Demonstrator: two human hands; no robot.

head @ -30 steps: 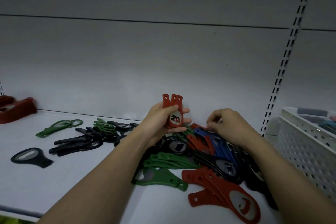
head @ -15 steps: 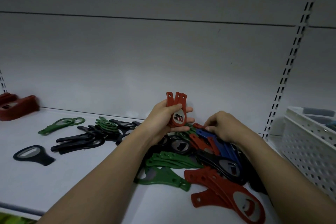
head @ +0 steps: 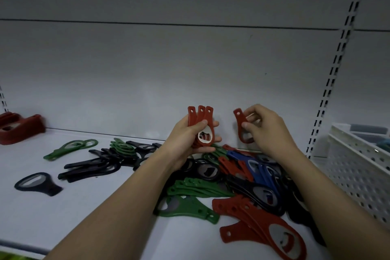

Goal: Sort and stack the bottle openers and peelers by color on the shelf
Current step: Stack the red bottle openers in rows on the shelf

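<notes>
Our left hand (head: 190, 135) is gripping a stack of red openers (head: 201, 120); our right hand (head: 266, 129) fingers are pinching another red opener (head: 241, 125) above the shelf (head: 84, 207) pile.

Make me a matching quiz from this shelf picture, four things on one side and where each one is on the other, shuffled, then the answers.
Things
1. bundle of red openers
2. single red opener
3. lone black opener
4. white perforated basket

Places
A. lying alone on the shelf, near left
B. held in the right hand
C. at the far right edge
D. gripped upright in the left hand

Pairs: 1-D, 2-B, 3-A, 4-C
</notes>
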